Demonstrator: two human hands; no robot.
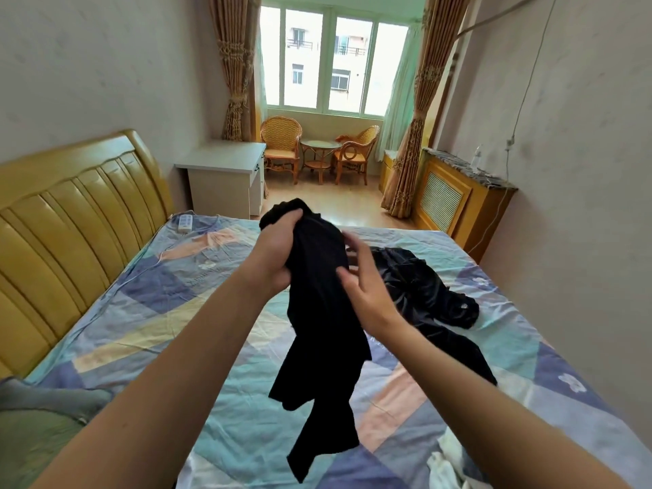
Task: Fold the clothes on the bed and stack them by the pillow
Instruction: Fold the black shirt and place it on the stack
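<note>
Left hand [278, 245]: centre of frame, raised over the bed, fingers curled tight round the bunched top of a black garment [324, 312]; grip firm, cloth spilling above the fist

Right hand [367, 291]: just right of centre, fingers spread and loosely bent, thumb and fingertips against the right side of the same black garment; motion blur at the fingertips, so whether it pinches the cloth or only touches it cannot be told

Black garment: hangs from the left hand down through the centre of frame, its lower ends dangling free above the bedsheet [169, 312], unfolded

Second dark garment [423, 287]: right of centre, lying crumpled on the bedsheet, shiny surface, partly behind the right hand and forearm

White cloth [446, 464]: lower right of frame, heaped on the sheet, cut off by the bottom edge

Pillow [38, 418]: lower left corner, grey-green, by the headboard [70, 213], nothing stacked on it

Bedsheet: patchwork of blue, teal, peach and yellow, wrinkled

White controller with cord [184, 223]: upper left part of the sheet, near the headboard

White bedside cabinet [225, 171]: beyond the bed, left of centre

Two wicker chairs and a round table [319, 150]: upper centre, under the window [331, 61]
</note>
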